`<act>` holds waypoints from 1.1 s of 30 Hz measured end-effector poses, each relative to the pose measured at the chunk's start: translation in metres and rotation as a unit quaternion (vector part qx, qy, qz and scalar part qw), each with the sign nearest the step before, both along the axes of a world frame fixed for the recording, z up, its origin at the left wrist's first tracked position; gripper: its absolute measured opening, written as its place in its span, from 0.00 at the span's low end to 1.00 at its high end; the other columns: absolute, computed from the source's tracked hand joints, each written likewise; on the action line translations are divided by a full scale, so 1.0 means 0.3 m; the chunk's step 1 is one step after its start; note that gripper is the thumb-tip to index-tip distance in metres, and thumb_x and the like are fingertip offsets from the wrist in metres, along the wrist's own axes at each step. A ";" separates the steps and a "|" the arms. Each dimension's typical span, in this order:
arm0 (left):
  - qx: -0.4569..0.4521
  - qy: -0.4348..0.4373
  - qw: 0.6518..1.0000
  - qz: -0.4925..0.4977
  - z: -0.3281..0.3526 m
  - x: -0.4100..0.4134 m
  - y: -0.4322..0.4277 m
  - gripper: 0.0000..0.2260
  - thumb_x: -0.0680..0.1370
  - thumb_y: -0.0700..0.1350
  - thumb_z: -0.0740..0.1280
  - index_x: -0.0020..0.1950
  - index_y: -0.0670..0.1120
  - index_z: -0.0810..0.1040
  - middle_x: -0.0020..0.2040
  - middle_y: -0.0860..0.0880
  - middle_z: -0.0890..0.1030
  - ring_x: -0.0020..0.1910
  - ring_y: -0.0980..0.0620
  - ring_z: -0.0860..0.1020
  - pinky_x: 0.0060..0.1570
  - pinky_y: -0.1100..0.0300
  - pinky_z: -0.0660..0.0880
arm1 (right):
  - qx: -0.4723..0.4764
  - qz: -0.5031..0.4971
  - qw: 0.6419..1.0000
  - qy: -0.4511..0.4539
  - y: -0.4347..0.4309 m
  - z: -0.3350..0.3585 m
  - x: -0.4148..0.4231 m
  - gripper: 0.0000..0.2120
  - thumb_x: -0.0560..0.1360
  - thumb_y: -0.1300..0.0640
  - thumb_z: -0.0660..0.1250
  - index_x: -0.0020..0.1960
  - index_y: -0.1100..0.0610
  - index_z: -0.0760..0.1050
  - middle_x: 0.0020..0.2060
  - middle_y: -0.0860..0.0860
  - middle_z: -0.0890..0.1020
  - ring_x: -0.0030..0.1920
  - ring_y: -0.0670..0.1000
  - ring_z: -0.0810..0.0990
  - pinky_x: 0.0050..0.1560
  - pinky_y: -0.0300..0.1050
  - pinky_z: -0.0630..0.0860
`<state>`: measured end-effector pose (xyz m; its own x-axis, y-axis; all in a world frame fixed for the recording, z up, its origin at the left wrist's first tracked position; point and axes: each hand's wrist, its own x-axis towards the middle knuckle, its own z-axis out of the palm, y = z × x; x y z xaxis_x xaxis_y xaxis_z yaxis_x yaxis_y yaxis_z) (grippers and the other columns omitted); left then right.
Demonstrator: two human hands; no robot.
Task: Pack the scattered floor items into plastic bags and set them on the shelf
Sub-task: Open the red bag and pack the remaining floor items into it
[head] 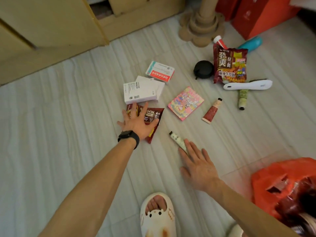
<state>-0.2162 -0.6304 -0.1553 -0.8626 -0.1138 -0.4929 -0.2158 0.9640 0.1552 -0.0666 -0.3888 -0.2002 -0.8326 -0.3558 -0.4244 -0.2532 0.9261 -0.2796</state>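
My left hand (136, 122), fingers spread, lies over a dark red noodle packet (153, 120) on the floor. My right hand (199, 165) is open, its fingertips over the lower end of a white tube (177, 139). Scattered beyond are white boxes (142, 91), a red-and-white medicine box (160, 71), a pink booklet (185, 103), a red tube (212, 111), a second noodle packet (230, 65), a black round pouch (203, 69), a white brush (248, 85) and a green tube (242, 99). An orange plastic bag (280, 173) with items inside sits at lower right.
A wooden cabinet (51, 23) stands at the far left. A cardboard post base (201, 26) and red boxes (256, 16) stand at the back right, with a teal bottle (251, 44) and a red-and-white tube (220, 41) nearby. My slippered foot (157, 214) is at bottom centre.
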 end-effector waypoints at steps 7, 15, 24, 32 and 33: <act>-0.022 -0.007 0.999 -0.045 -0.064 0.177 0.049 0.41 0.69 0.76 0.60 0.75 0.70 0.42 0.80 0.53 0.45 0.76 0.35 0.42 0.67 0.29 0.57 | -0.045 -0.114 0.987 0.102 0.187 0.002 0.205 0.13 0.77 0.48 0.64 0.55 0.53 0.80 0.64 0.52 0.77 0.59 0.57 0.76 0.54 0.52 0.80; -0.038 -0.068 0.992 -0.096 -0.034 0.468 0.043 0.42 0.71 0.65 0.66 0.75 0.69 0.41 0.78 0.50 0.49 0.72 0.35 0.53 0.64 0.37 0.68 | -0.054 -0.196 0.979 -0.006 0.140 0.061 0.232 0.05 0.80 0.57 0.61 0.53 0.58 0.73 0.48 0.55 0.76 0.41 0.60 0.77 0.39 0.53 0.75; 0.091 -0.124 0.977 -0.147 0.133 0.457 0.196 0.31 0.70 0.55 0.70 0.72 0.66 0.65 0.64 0.49 0.71 0.57 0.46 0.76 0.59 0.55 0.75 | -0.263 -0.403 0.876 -0.025 0.292 0.409 0.430 0.16 0.77 0.55 0.68 0.61 0.39 0.75 0.42 0.43 0.82 0.31 0.43 0.79 0.34 0.35 0.72; 0.123 -0.068 0.908 -0.394 0.495 0.402 0.683 0.32 0.67 0.59 0.67 0.71 0.69 0.65 0.58 0.54 0.71 0.54 0.52 0.78 0.57 0.60 0.74 | -0.328 -0.730 0.597 0.058 0.612 0.458 0.738 0.15 0.74 0.60 0.71 0.60 0.53 0.79 0.43 0.50 0.85 0.40 0.52 0.84 0.47 0.53 0.81; 0.129 -0.063 0.895 -0.422 0.546 0.420 0.756 0.32 0.67 0.59 0.67 0.70 0.69 0.65 0.58 0.55 0.71 0.54 0.52 0.78 0.57 0.60 0.73 | -0.334 -0.751 0.567 0.061 0.646 0.447 0.753 0.14 0.75 0.62 0.70 0.61 0.56 0.79 0.44 0.53 0.85 0.38 0.52 0.83 0.44 0.51 0.81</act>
